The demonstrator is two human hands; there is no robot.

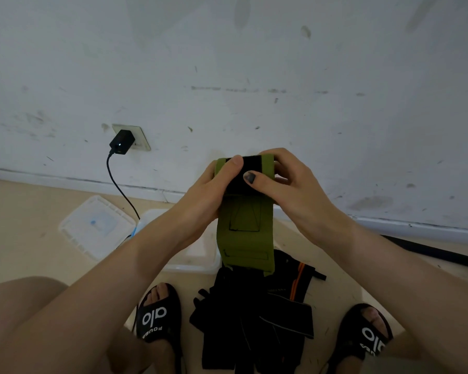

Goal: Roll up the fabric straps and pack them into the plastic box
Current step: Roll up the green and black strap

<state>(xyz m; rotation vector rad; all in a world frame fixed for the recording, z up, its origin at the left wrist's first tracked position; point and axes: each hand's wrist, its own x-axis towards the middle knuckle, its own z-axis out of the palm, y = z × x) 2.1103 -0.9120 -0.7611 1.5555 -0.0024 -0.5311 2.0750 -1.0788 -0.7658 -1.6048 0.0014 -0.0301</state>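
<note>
Now both hands (254,184) around green strap (245,238)

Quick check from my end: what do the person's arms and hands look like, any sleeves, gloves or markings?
Both forearms are bare: no sleeves, gloves, watch or rings show. The right hand has a dark, patchy thumbnail; the left hand has a plain thumbnail.

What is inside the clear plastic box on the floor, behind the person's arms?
No strap shows in the visible part of the plastic box; it looks bare there. The left forearm and the hanging green strap cover the rest, so that portion cannot be checked. Its lid lies beside it.
</note>
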